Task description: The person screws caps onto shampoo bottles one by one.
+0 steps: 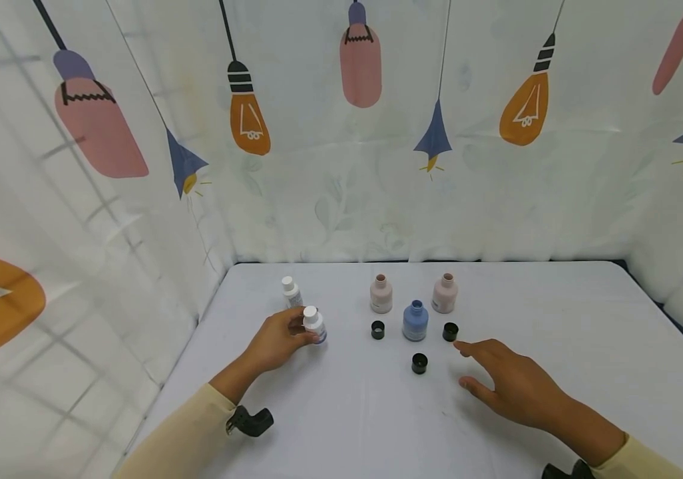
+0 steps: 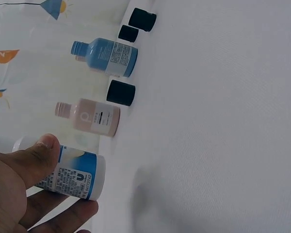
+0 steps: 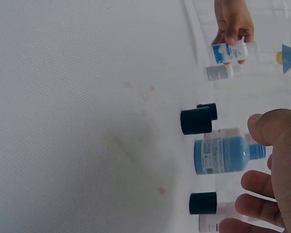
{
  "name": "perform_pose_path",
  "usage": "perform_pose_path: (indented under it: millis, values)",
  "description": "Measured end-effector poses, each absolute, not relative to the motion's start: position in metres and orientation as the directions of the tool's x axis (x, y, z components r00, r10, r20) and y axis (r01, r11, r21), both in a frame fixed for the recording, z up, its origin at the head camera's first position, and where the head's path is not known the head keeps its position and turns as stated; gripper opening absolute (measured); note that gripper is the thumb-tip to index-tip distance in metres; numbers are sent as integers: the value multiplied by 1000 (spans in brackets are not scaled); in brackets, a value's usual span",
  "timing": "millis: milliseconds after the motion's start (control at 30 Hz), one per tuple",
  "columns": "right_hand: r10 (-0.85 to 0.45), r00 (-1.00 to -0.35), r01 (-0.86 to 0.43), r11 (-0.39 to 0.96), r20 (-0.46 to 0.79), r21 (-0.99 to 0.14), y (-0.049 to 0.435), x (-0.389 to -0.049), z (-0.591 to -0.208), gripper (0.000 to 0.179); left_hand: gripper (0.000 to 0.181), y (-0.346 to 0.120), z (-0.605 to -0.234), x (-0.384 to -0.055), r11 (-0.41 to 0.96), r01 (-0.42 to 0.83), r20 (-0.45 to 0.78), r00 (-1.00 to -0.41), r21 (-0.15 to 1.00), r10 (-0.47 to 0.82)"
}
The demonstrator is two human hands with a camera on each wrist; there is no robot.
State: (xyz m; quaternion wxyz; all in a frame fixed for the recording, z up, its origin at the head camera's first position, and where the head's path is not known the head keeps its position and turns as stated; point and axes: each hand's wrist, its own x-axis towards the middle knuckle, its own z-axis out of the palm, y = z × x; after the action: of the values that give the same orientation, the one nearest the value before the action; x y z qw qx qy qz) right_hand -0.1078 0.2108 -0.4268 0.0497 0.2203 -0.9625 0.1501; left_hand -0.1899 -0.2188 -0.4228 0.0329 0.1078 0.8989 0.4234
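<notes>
My left hand (image 1: 281, 340) grips a white bottle with a white cap and a blue label (image 1: 314, 324), held upright; its label faces the camera in the left wrist view (image 2: 77, 174). A second white bottle (image 1: 291, 293) stands just behind it. Fingers spread, my right hand (image 1: 512, 382) hovers at the right and holds nothing, its index fingertip close to a black cap (image 1: 450, 331). Near it stand an uncapped blue bottle (image 1: 415, 321) and two uncapped pale pink bottles, one on the left (image 1: 381, 295) and one on the right (image 1: 445, 294).
Two more black caps lie on the white table (image 1: 347, 426), one left of the blue bottle (image 1: 377, 329) and one in front of it (image 1: 419, 363). A printed white curtain (image 1: 317, 199) closes off the back and sides. Dark straps (image 1: 249, 422) sit at both wrists.
</notes>
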Motion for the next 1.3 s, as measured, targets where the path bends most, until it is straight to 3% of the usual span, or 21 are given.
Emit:
perform_pose_path:
  millis: [1300]
  values:
    - [-403, -903, -430, 858, 149, -282, 206, -105, -425, 61, 55, -259, -434, -211, 656, 159, 65, -984, 738, 165]
